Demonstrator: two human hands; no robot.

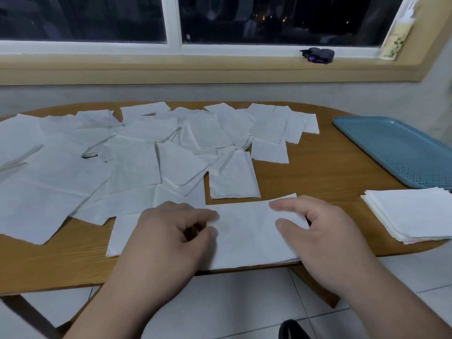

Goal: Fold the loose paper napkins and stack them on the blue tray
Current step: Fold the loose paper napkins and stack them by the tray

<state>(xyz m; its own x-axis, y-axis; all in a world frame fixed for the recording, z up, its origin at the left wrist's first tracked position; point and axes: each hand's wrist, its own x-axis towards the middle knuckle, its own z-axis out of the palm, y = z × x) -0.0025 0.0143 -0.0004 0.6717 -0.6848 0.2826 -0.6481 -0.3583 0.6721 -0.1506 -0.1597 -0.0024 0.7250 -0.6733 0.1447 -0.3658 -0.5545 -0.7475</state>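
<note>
head | napkin (244, 237) lies flat at the near edge of the table (318, 172); blue tray (396, 148) far right | left hand (171, 233) and right hand (320, 231) curl onto it, seemingly pinching (blurred) | I judge it light, limp, tearable: take the corners

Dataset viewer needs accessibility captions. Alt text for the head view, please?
The left hand and right hand grip a long white napkin at the near edge of a wooden table. Loose napkins cover its left and middle; a stack of folded napkins sits at right, beside a blue tray.
</note>
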